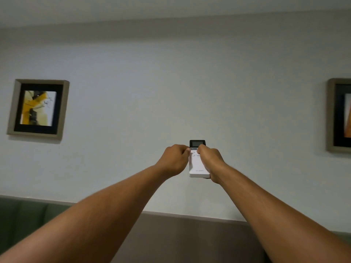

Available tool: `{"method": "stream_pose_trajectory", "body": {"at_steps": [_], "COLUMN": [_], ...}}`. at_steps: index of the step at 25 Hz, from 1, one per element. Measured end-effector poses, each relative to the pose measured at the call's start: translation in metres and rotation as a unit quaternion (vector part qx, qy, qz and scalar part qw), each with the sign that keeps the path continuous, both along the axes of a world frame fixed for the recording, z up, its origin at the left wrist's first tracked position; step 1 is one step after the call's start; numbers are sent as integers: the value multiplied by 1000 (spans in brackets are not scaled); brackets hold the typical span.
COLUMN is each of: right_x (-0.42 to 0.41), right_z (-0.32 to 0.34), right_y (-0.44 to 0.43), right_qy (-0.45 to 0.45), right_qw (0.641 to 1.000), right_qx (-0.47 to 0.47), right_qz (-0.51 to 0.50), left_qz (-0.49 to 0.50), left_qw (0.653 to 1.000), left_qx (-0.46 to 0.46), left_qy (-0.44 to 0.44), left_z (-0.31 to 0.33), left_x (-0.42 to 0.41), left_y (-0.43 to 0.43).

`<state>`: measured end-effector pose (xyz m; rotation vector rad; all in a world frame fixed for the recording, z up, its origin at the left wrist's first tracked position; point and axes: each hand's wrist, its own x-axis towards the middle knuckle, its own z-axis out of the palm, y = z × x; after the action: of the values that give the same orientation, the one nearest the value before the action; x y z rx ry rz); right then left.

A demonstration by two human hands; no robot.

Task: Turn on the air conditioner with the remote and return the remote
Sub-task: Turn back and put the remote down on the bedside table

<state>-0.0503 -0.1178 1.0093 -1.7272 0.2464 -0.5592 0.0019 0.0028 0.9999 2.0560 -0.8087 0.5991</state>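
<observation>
Arms reach out in front of us. Our right hand [209, 160] holds the white remote [198, 164] up before the wall [171, 82]. Our left hand [174, 160] is curled, its fingertips touching the remote's left edge.

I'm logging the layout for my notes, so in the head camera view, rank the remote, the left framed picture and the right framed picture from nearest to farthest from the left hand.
1. Remote: touching the left hand, held between it and the right hand.
2. Right framed picture: on the wall at the right edge, partly cut off.
3. Left framed picture: on the wall, far left.
The two pictures are too close to call.
</observation>
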Motion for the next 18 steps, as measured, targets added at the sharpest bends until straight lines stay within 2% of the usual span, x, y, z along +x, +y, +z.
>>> {"method": "stream_pose_trajectory", "body": {"at_steps": [4, 10, 13, 18], "right_x": [19, 67, 90, 106], "right_z": [-24, -118, -203, -397], "right_y": [-12, -27, -40, -56], "right_qy": [-8, 71, 126, 240], "right_qw": [1000, 997, 991, 966], "right_qx": [5, 6, 23, 68], "right_qz": [-20, -34, -45, -61], "left_qz": [-98, -83, -65, -7], "left_qw": [967, 923, 890, 823], "left_qx": [-155, -195, -209, -202], "left_qy": [176, 320, 400, 531], "left_z": [-17, -111, -202, -392], "left_x": [20, 70, 88, 99], "left_y": [-19, -28, -38, -52]}}
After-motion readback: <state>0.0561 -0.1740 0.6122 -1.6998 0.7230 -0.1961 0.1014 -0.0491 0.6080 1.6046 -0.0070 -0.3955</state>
